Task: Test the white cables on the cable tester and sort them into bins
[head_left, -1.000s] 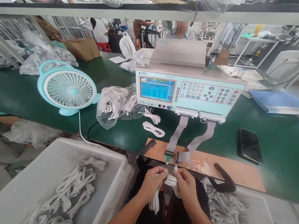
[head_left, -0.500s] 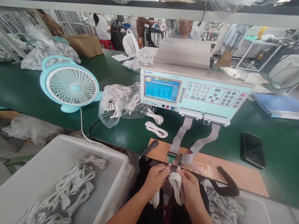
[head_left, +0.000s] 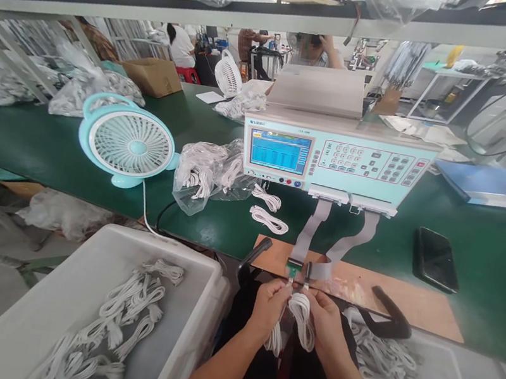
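Observation:
My left hand [head_left: 268, 310] pinches the end of a white cable at the small green circuit board [head_left: 292, 272]. My right hand [head_left: 324, 319] is closed on another cable end, just below the dark connector [head_left: 308, 271] beside that board. A coiled white cable [head_left: 302, 319] dangles between my hands, and a second white coil [head_left: 274, 340] shows beneath my left fingers. Whether the plugs are fully seated I cannot tell. From the board and the connector, grey ribbon cables [head_left: 308, 230] run up to a pale blue tester [head_left: 366, 169] with a lit screen.
Left of my knees stands a white bin [head_left: 95, 241] of coiled cables; another bin [head_left: 440, 373] is at right. On the green table are a fan [head_left: 130, 144], bagged cables [head_left: 202, 175], two loose coils [head_left: 268, 219], a phone [head_left: 436, 259] and a brown board [head_left: 435, 311].
The view has shifted slightly, so the scene sits a little further right. Both hands stay at the connectors. Behind the tester, a person has raised a hand to the head.

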A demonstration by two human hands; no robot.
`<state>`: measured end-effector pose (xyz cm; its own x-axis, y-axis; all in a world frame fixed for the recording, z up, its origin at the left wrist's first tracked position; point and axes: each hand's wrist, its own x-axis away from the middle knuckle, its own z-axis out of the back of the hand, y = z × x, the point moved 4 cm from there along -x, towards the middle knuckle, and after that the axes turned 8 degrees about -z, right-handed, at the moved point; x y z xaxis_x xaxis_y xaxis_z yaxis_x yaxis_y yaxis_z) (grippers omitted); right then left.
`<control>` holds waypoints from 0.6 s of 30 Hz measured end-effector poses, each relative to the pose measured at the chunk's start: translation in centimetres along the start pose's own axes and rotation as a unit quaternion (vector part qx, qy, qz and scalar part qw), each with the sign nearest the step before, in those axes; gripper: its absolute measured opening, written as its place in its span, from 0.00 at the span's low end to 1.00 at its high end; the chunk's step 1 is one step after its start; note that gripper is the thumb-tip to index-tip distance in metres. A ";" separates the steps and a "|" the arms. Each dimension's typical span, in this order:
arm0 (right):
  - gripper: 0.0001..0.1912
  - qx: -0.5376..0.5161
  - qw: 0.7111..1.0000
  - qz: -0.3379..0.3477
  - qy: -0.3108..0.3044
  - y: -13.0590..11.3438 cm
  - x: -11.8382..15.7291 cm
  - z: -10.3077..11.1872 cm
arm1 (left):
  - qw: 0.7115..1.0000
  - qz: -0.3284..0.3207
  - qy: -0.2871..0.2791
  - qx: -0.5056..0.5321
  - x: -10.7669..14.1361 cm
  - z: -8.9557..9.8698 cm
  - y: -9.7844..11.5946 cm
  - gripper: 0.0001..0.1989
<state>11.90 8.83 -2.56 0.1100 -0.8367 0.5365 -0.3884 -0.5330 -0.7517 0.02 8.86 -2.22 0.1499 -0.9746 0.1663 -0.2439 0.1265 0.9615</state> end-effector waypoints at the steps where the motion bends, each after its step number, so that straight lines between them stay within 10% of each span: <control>1: 0.18 -0.003 1.000 -0.001 0.001 0.0 0.0 0.0 | 1.000 -0.009 -0.004 -0.008 0.0 0.0 0.1 0.17; 18: 0.18 0.019 1.000 0.005 0.015 -0.3 0.4 0.0 | 0.998 -0.035 0.031 0.046 0.5 -0.4 -1.0 0.19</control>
<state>12.01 8.60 -2.11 0.0777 -0.8383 0.5396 -0.3547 -0.5291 -0.7709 0.73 8.37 -3.01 0.2281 -0.9669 0.1146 -0.3178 0.0374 0.9474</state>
